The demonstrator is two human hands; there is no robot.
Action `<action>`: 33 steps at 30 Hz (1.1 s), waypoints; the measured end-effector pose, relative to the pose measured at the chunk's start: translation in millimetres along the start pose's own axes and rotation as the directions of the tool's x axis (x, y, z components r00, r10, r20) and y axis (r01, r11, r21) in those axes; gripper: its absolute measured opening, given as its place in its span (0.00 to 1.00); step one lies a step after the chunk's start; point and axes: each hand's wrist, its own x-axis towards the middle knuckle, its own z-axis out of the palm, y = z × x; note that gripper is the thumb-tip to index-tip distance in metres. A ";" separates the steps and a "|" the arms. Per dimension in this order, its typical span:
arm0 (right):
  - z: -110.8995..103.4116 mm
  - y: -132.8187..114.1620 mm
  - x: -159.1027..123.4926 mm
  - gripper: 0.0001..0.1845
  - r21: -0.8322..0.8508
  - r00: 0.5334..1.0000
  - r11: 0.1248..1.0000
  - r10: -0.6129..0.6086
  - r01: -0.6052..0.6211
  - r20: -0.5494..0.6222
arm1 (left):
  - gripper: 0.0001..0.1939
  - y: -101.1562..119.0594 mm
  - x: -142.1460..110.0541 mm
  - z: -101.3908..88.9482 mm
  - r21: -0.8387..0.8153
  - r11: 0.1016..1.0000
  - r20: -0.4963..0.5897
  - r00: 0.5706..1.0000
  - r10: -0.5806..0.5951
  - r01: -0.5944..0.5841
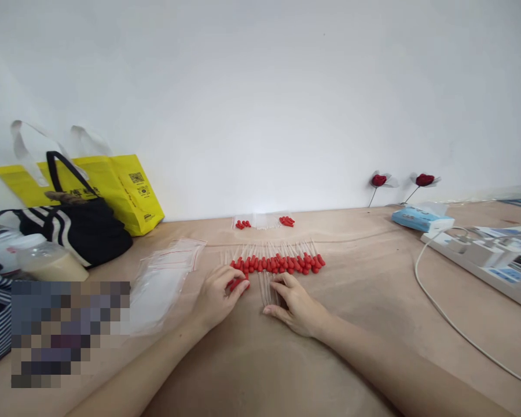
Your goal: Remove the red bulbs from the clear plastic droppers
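A row of glass droppers with red rubber bulbs [286, 264] lies across the middle of the table, tips toward the wall. My left hand [220, 292] is at the row's left end, thumb and fingers closed around a few red bulbs [238, 285]; the fingers partly hide them. Just right of it, several clear glass tubes [264, 289] lie the other way, pointing toward me. My right hand [297, 304] curls around these tubes from the right, thumb on the near side and fingers on the far side.
Clear zip bags [162, 284] lie in a stack on the left. By the wall is a bag with more red-bulbed droppers [264, 220]. Yellow and black bags [143, 197] and a bottle [52, 260] stand at far left. Right are a tissue pack [421, 219], power strip [481, 258] and cable [438, 315].
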 end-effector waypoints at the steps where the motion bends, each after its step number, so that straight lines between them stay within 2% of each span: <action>1: -0.2 -0.1 0.1 0.18 0.005 1.000 1.000 0.009 -0.009 -0.002 | 0.06 2.3 6.7 1.2 -0.015 1.000 0.040 0.999 0.014 -0.014; 6: -8.3 2.4 -6.0 0.16 0.047 1.000 0.999 -0.001 0.002 -0.025 | 0.05 13.8 44.1 19.5 0.016 0.999 0.216 0.976 0.032 -0.037; 11: -20.6 15.8 -17.2 0.09 0.024 0.996 1.000 -0.011 0.013 -0.090 | 0.08 19.5 68.0 39.5 0.099 0.992 0.281 0.958 0.053 -0.084; 17: -23.9 25.1 -17.3 0.07 0.005 0.994 1.000 -0.008 0.009 -0.111 | 0.04 18.7 73.2 46.1 0.075 0.994 0.288 0.956 0.060 -0.085; 21: -22.0 24.1 -17.2 0.07 0.018 0.995 1.000 -0.017 0.018 -0.099 | 0.03 16.7 64.5 41.7 0.073 0.997 0.204 0.979 -0.014 -0.001; 23: -20.8 24.3 -17.6 0.07 -0.006 0.994 1.000 -0.013 0.013 -0.112 | 0.04 16.0 53.6 34.3 0.073 0.996 0.125 0.990 -0.063 0.054; 25: -20.0 24.6 -17.4 0.07 -0.058 0.987 0.998 -0.021 0.011 -0.157 | 0.05 15.8 38.4 24.6 0.039 0.996 0.024 0.996 -0.084 0.083; 27: -20.3 23.9 -16.3 0.10 -0.132 0.972 0.991 -0.049 0.019 -0.229 | 0.06 16.2 21.1 15.3 -0.025 0.998 -0.037 0.998 -0.058 0.057; 30: -23.0 20.3 -13.5 0.18 -0.282 0.938 0.958 -0.141 0.048 -0.318 | 0.07 18.4 -1.8 6.7 -0.078 0.997 -0.005 1.000 0.004 -0.004; 33: -25.9 16.5 -10.9 0.22 -0.418 0.925 0.902 -0.250 0.113 -0.288 | 0.06 21.5 -13.9 6.1 -0.128 0.988 0.027 0.995 0.096 -0.092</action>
